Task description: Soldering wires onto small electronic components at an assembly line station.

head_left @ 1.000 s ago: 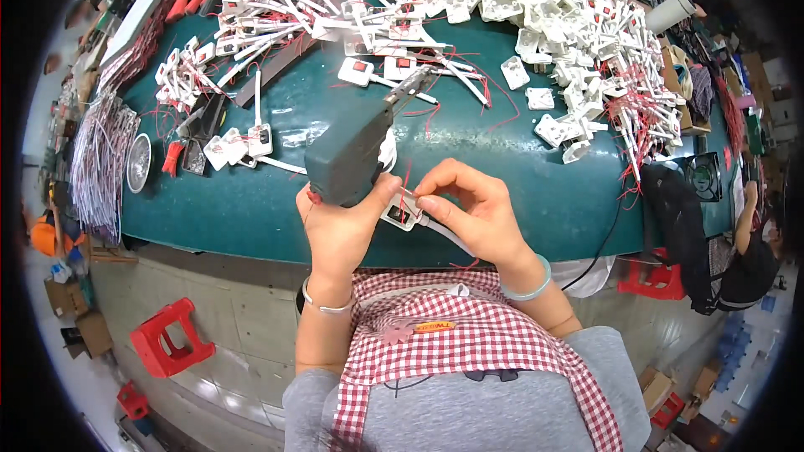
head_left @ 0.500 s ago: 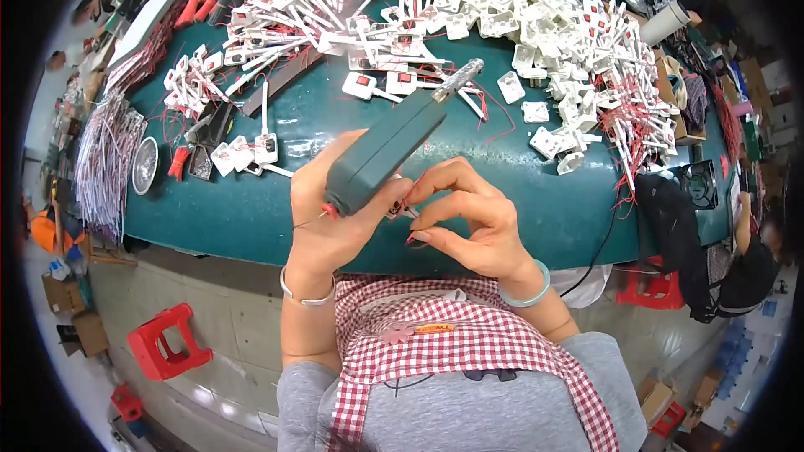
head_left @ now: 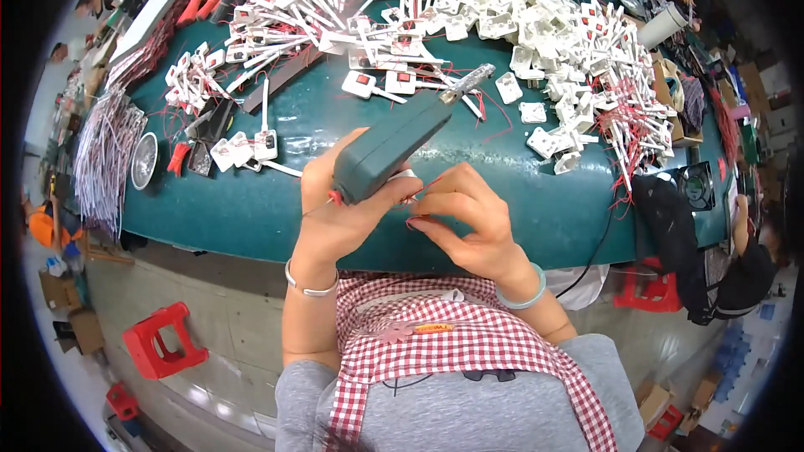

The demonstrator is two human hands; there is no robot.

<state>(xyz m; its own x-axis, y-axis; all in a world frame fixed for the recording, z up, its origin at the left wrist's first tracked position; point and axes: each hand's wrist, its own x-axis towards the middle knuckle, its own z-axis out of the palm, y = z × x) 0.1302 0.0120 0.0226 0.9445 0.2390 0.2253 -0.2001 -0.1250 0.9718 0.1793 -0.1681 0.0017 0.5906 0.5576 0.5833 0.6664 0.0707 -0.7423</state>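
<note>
The counter (head_left: 544, 218) is bare along its near edge; my left hand (head_left: 335, 216) grips a dark tool (head_left: 389, 151) slanting far-right, my right hand (head_left: 476, 224) pinching red wire (head_left: 411, 223).

Matt plastic tool (head_left: 390, 149), glossy tabletop (head_left: 548, 209), cloth apron (head_left: 469, 343)

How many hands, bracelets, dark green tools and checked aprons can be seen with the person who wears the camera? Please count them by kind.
Hands: 2 (left hand, right hand)
Bracelets: 2 (silver bracelet, pale green bracelet)
Tools: 1 (dark green tool, in the left hand)
Aprons: 1 (checked apron)
Total: 6
</note>
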